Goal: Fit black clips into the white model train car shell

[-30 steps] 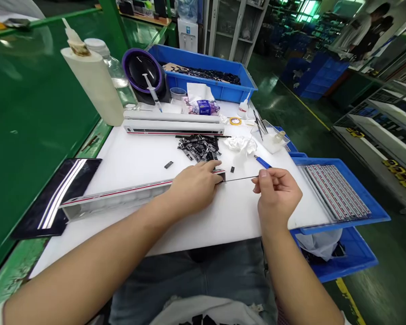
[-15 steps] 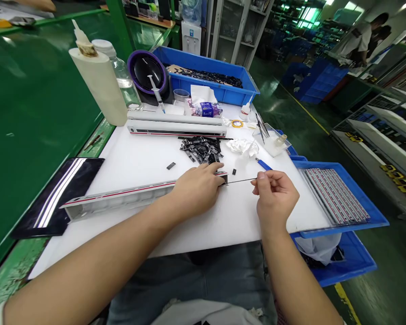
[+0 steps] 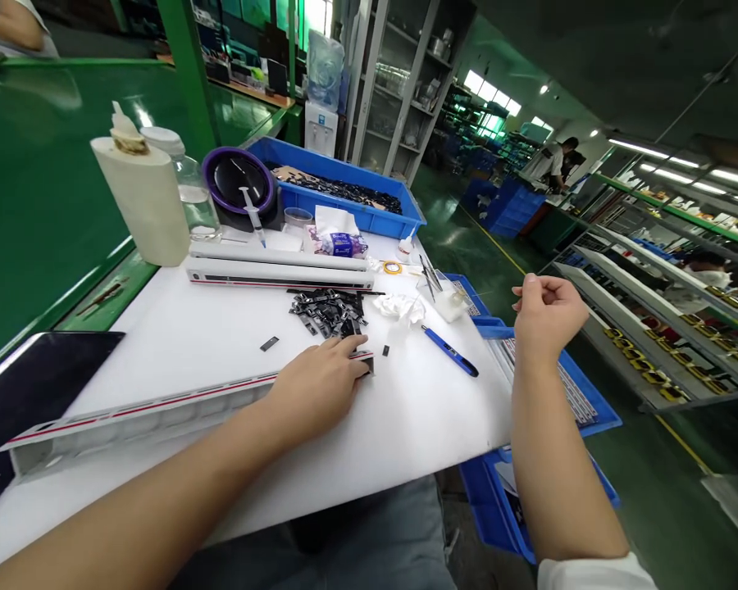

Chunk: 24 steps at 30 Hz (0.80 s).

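My left hand point(image 3: 323, 381) is closed on the right end of a long white channel piece with a red stripe point(image 3: 153, 418), which lies on the white table. My right hand point(image 3: 547, 311) is raised beyond the table's right edge, fingers pinched together; anything between them is too small to make out. A pile of small black parts point(image 3: 329, 311) lies just behind my left hand. One loose black part point(image 3: 269, 344) is left of the pile, another point(image 3: 385, 351) to its right. A blue pen-like tool point(image 3: 448, 351) rests right of them.
A second white piece point(image 3: 276, 270) lies behind the pile. Further back stand a pale bottle point(image 3: 141, 201), a glass jar point(image 3: 193, 201) and a blue bin point(image 3: 350, 209). Crumpled tissue point(image 3: 399, 309) and a clear tray point(image 3: 448, 299) are at the right. Blue trays point(image 3: 606, 416) sit beside the table.
My right hand has moved right and up, away from the channel piece; the dark thread between the hands no longer shows. My left hand stays on the piece. The view has turned right and upward.
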### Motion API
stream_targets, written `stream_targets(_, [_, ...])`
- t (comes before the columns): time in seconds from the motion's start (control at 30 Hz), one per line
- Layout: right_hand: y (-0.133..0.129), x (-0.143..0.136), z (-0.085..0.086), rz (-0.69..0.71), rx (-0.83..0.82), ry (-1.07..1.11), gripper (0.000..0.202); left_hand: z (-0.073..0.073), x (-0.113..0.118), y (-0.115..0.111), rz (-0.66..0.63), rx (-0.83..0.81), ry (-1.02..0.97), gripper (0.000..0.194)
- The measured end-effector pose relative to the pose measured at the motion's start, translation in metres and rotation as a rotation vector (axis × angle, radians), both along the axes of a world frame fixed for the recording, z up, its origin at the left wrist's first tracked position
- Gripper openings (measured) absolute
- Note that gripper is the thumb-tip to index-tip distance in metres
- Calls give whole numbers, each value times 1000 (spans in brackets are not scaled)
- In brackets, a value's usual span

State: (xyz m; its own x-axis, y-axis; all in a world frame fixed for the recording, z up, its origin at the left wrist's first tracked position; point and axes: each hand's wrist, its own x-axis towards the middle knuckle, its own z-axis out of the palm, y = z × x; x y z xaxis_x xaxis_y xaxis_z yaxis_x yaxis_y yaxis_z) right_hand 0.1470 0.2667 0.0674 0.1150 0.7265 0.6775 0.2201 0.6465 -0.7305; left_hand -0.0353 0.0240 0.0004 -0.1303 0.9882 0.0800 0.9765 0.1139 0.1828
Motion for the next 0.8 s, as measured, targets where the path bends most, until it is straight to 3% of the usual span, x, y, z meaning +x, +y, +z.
stream_targets(0.17, [38,-12,-10,-31,-69,-169,22,3,1,0,15,-18,-33,33])
stream_targets(0.33, [53,-24,-23,-50,-75,-225,25,2,0,-2,2,-26,-65,33])
stream_targets(0.47, [54,-26,-28,10,-118,-348,29,2,-1,-3,2,4,-84,35])
stream_targets(0.6, [13,-20,-40,81,-106,-351,40,3,-1,-3,-8,11,-110,35])
stream_targets(0.67, [-24,-18,-50,253,-121,-379,36,3,-1,-2,-5,12,-105,33])
stream_targets(0.73, [-61,-20,-61,466,-162,-585,28,3,-1,-1,-11,23,-83,32])
stream_targets(0.8, [-91,-26,-69,559,-168,-806,23,3,-2,0,-24,33,-57,33])
